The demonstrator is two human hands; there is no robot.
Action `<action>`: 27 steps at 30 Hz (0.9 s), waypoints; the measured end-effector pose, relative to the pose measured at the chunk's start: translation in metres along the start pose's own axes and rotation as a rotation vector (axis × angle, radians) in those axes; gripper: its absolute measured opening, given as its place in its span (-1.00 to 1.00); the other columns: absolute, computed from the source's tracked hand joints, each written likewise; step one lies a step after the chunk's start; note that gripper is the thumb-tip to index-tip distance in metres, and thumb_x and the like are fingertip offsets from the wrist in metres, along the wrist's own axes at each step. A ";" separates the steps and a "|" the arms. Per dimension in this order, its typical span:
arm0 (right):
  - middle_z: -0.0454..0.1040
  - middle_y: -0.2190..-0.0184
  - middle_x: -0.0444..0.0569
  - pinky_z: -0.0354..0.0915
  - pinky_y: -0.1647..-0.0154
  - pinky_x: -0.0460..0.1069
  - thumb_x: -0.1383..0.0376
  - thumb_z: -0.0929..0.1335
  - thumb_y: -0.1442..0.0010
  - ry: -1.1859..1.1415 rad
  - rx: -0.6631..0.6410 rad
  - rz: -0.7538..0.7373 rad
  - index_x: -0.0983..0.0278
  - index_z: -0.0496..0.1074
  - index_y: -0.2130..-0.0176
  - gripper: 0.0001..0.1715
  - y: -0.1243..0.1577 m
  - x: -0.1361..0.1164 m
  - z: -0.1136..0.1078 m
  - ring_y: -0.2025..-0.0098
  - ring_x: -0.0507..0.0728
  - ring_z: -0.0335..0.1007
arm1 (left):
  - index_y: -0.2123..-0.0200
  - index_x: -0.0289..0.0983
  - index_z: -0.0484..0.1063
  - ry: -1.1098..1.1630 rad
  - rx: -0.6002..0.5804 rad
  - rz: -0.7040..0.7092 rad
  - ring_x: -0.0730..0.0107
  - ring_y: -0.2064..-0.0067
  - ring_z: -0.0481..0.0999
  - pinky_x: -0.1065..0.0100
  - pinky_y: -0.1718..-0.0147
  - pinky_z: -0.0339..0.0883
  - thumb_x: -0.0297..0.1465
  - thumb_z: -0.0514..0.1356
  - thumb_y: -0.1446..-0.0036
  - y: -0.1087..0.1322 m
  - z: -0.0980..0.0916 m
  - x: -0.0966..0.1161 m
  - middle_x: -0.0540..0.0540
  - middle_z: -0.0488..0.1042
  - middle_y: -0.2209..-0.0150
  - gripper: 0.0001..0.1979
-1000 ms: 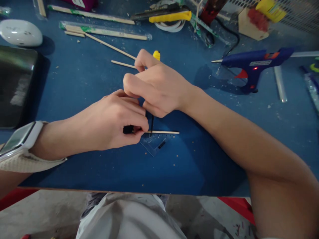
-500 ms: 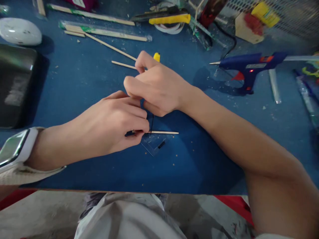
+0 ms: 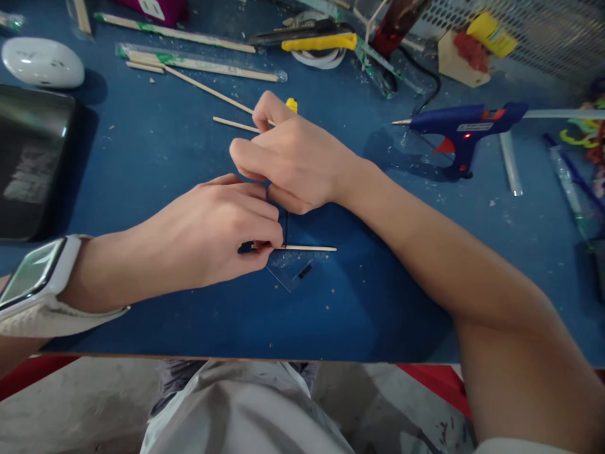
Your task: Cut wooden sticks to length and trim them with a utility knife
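Over the blue tabletop [image 3: 189, 328], the left hand [image 3: 222, 230] pinches a wooden stick [image 3: 312, 248] jutting rightward; the right hand [image 3: 297, 154], its grip impossible to tell, has edged slightly away, seemingly tightening the black strand [image 3: 286, 228].

From afar, I am seeing a pale tan stick [image 3: 312, 248], a white-flecked blue tabletop [image 3: 142, 157], a dark-blue glue gun [image 3: 439, 120] with red trigger [image 3: 444, 146], and a yellow handle [image 3: 319, 42].

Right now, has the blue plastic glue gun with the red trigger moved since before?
No. The blue plastic glue gun keeps its place beside the clear rod-shaped stick; both only slid left together in the picture as the camera view shifted.
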State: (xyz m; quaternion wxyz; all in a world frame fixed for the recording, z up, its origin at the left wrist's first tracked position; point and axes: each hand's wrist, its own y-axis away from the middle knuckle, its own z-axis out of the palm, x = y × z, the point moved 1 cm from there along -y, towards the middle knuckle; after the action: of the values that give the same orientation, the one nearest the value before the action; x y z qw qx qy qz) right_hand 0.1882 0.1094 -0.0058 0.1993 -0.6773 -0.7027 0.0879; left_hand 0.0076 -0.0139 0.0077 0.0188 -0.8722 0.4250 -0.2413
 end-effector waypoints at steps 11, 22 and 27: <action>0.33 0.47 -0.27 0.55 -0.19 0.20 0.35 -0.03 -0.56 0.032 -0.102 -0.005 0.17 0.40 0.00 -0.49 -0.002 0.000 0.000 0.38 0.08 0.30 | 0.26 -0.13 0.73 0.043 -0.013 -0.052 0.24 0.08 0.71 0.20 -0.16 0.55 -0.46 0.18 -0.56 -0.001 0.001 0.000 0.03 0.76 0.26 -0.64; 0.33 0.40 -0.34 0.43 -0.27 0.23 0.23 0.18 -0.63 -0.117 -0.378 0.220 0.23 0.49 0.18 -0.60 -0.011 -0.007 -0.014 0.10 0.01 0.51 | 0.25 -0.11 0.74 0.044 -0.097 -0.147 0.21 0.03 0.73 0.19 -0.19 0.51 -0.42 0.18 -0.50 -0.001 0.001 0.000 0.03 0.77 0.22 -0.67; 0.47 0.37 -0.30 0.45 -0.27 0.25 0.19 0.22 -0.65 -0.090 -0.398 0.280 0.21 0.53 0.14 -0.61 -0.010 -0.005 -0.014 0.02 0.06 0.53 | 0.27 -0.12 0.72 0.063 -0.062 -0.122 0.22 0.07 0.71 0.16 -0.20 0.51 -0.40 0.13 -0.54 -0.001 0.002 -0.001 0.03 0.75 0.25 -0.62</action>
State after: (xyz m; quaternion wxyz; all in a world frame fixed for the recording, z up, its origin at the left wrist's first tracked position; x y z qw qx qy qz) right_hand 0.1846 0.1017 0.0105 0.0163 -0.7895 -0.6135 0.0049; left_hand 0.0090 -0.0129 0.0059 -0.0362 -0.8888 0.3784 -0.2560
